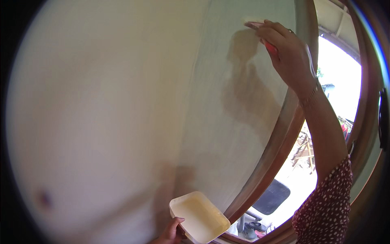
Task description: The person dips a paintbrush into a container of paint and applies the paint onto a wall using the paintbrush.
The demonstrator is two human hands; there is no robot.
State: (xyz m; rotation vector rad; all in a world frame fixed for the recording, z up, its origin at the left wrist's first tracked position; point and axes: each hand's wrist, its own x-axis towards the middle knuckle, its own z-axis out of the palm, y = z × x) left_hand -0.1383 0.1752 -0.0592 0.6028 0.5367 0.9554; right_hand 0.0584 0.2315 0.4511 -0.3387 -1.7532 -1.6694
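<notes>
My right hand (286,51) is raised high, fingers closed round the red handle of the brush (254,25), its bristles turned to the greenish wall (211,101) near the frame (280,134); whether they touch it, I cannot tell. I grip it close to the bristles, likely because a short hold steers more finely beside that edge. Down low, my left hand (172,231) grasps the tray (196,192) by its near left side, thumb hooked over the rim, the other fingers mostly hidden, probably bracing from below. I judge that this keeps the pale cream stuff inside from tipping out. The tray sits open side up, well below the brush, close to the wall, perhaps so drips fall nearer to it.
</notes>
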